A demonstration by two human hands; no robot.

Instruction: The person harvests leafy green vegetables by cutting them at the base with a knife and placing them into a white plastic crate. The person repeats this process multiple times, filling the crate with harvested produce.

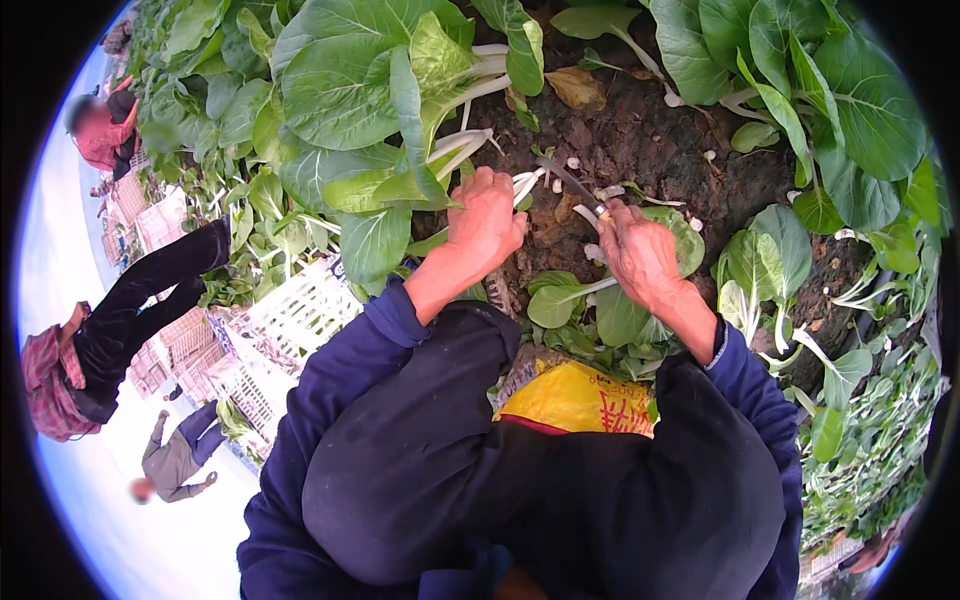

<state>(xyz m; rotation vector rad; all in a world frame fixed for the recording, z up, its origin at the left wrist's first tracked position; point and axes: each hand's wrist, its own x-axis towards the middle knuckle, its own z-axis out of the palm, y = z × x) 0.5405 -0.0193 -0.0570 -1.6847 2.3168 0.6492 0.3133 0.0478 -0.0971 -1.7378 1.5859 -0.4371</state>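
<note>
My left hand [489, 217] is closed around a small leafy green plant, whose white stalks [527, 185] stick out to the right of the fingers. A knife with a narrow metal blade [574, 184] is in my right hand [637, 251]; the blade points up and left, its tip near those stalks. The fingers hide most of the knife's handle. Large leafy greens with white stems [345, 82] stand above my left hand. Cut white stem ends [609, 192] lie on the dark soil [660, 157]. Below my right hand are loose green leaves [559, 304].
A yellow printed bag [562, 394] lies between my knees. White plastic crates [307, 304] stand at the left, with several people beyond them, one in dark trousers [142, 300]. More leafy greens [862, 112] grow at the upper right, and smaller plants at the lower right.
</note>
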